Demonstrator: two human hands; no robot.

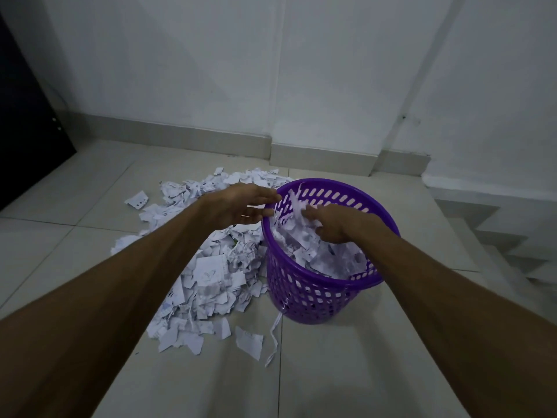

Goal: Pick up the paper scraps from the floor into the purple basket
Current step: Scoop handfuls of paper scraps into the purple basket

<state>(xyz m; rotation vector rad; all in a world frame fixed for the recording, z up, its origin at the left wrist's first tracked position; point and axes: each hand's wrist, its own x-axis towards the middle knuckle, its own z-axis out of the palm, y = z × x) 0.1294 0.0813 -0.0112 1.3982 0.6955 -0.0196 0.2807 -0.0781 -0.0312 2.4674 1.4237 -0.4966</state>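
Observation:
A purple basket (313, 294) with a perforated wall stands on the tiled floor, filled close to its rim with white paper scraps (325, 257). A wide heap of torn paper scraps (211, 276) lies on the floor to its left. My left hand (241, 205) hovers at the basket's left rim, fingers straight and spread, holding nothing. Over the basket's opening, my right hand (334, 221) rests with loosely bent fingers on the paper inside. A few scraps stick up between the two hands.
A white wall and skirting run behind the heap. A dark door (27, 116) stands at the far left. Steps (512, 245) descend at the right of the basket. Loose scraps and a paper strip (272, 336) lie in front of the basket.

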